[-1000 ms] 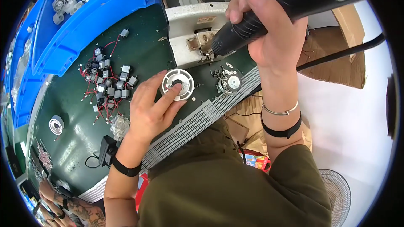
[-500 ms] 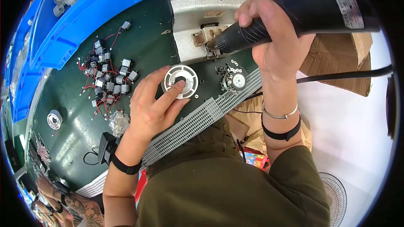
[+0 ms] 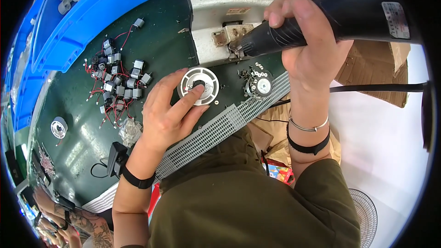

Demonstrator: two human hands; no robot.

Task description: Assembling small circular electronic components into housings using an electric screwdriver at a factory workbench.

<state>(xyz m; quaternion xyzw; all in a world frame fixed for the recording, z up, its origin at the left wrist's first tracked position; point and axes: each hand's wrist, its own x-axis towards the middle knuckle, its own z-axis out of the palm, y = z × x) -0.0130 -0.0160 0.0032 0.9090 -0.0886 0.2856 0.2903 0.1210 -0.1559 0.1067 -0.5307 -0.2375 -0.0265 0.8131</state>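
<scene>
My left hand (image 3: 166, 112) grips a round white plastic housing (image 3: 212, 77) on the bench, fingers around its side. The index fingertip presses a dark part at its centre. Wrapped around a thick black electric screwdriver (image 3: 351, 7), my right hand (image 3: 314, 48) holds it aslant, nose down and to the left. The screwdriver's nose meets the small metal outlet of a grey-white box-shaped machine (image 3: 206, 7), which looks like a screw feeder. The bit's very tip cannot be made out there.
Several small motors (image 3: 120, 93) with red wires lie piled on the green bench (image 3: 161, 32). A round magnet-like piece (image 3: 263, 86) holds screws and small white rings. Another white housing (image 3: 59, 127) stands far left. Blue bins (image 3: 105, 9) line the back. A co-worker's forearm (image 3: 94, 227) shows lower left.
The view has shifted slightly, so the machine and my right hand appear a little farther right. Both hands keep their grips, and the screwdriver's nose stays at the machine's outlet.
</scene>
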